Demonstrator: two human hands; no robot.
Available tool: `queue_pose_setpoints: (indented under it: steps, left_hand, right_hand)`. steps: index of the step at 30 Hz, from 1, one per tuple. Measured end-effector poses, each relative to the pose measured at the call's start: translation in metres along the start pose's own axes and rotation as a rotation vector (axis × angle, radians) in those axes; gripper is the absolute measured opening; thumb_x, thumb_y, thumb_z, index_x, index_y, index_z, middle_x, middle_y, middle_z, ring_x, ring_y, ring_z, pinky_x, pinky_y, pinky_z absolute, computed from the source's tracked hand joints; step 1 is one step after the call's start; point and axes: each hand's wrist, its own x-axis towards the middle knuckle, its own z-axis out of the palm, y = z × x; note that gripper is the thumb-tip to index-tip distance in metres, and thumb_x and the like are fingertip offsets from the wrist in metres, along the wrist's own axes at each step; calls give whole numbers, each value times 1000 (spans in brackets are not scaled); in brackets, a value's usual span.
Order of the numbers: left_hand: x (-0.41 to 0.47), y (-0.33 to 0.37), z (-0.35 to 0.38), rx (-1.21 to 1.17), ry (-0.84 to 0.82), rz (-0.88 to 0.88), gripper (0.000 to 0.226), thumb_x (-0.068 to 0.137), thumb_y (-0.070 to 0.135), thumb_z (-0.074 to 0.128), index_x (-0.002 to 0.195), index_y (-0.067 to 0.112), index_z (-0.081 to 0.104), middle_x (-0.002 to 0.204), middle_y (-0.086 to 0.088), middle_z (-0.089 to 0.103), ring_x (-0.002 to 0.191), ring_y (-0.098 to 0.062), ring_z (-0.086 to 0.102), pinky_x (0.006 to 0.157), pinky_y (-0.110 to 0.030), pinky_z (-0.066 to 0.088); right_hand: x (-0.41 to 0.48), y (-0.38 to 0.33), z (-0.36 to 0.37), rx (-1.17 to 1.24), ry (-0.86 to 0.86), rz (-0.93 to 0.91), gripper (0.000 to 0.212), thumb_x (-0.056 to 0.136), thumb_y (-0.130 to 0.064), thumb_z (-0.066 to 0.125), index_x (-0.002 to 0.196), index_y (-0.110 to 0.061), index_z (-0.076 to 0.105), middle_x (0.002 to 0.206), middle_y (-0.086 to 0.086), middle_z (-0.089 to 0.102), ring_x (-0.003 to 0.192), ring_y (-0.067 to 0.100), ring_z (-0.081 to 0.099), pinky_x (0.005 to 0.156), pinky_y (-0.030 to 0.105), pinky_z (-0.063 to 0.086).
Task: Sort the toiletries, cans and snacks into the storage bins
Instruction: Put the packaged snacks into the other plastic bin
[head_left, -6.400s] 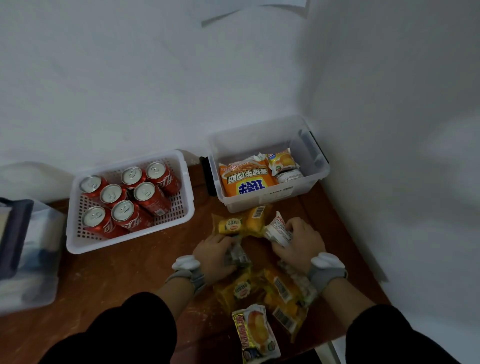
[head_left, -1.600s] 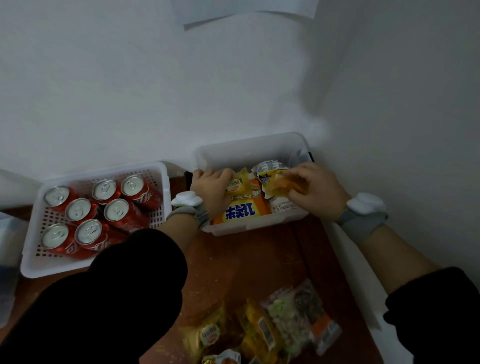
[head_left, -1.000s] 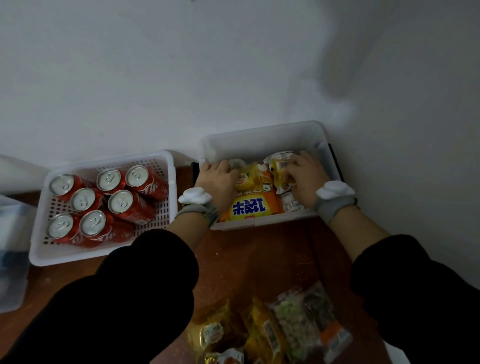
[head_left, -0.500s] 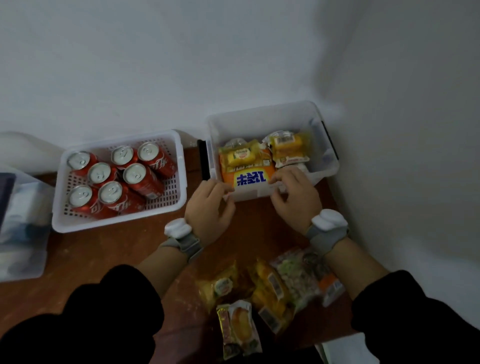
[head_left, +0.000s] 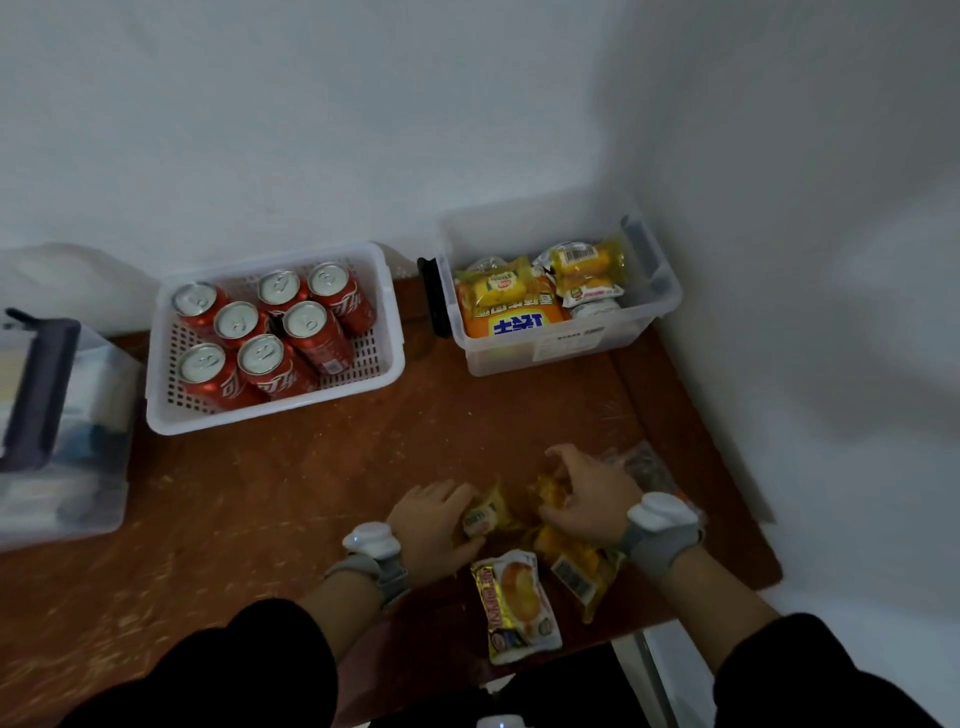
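Several snack packets lie in a heap near the table's front edge. My left hand (head_left: 435, 526) curls round a small yellow packet (head_left: 485, 516) at the heap's left. My right hand (head_left: 589, 498) lies over the heap with its fingers curled on an orange-yellow packet (head_left: 549, 490). A cake packet (head_left: 516, 603) lies loose just in front of my hands. At the back right the clear snack bin (head_left: 550, 348) holds several yellow and orange packets. The white perforated basket (head_left: 270, 402) at the back holds several red cans (head_left: 306, 327).
A clear bin with a dark handle (head_left: 62, 441) stands at the left edge. White walls close the table's back and right sides. The brown table (head_left: 291, 493) ends just past the snack heap at the front right.
Both hands have come back from the snack bin's front wall to the heap at the table's front and have closed on packets there. The camera has tilted back down.
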Motion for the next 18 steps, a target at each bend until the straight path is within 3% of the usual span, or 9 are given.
queue_pose_setpoints:
  steps: [7,11,15,18]
  left_hand:
    - [22,-19,-12,106,79,-188,38,77,40,65,109,22,57,91,0,64,75,-25,62,63,-33,45]
    - [35,-23,-15,128,128,-334,39,75,32,71,109,21,57,91,-3,65,75,-28,61,65,-35,46]
    - [39,-24,-10,122,168,-351,33,75,33,64,105,21,58,98,-2,65,80,-27,62,68,-36,48]
    - [37,-25,-7,167,151,-352,38,72,42,68,104,25,59,106,1,63,89,-23,60,73,-35,46]
  right_hand:
    - [17,-9,-10,201,192,48,57,72,-42,68,121,-35,41,112,-11,56,83,10,59,69,28,49]
    - [40,-9,-19,204,355,26,43,74,-32,70,107,-34,44,106,-10,51,93,12,56,73,32,50]
    - [52,-2,-9,86,219,-6,45,74,-46,73,105,-29,46,110,-5,47,101,15,50,76,30,47]
    - [52,4,-3,103,218,-38,42,76,-53,69,105,-29,50,114,-4,47,101,15,49,80,32,48]
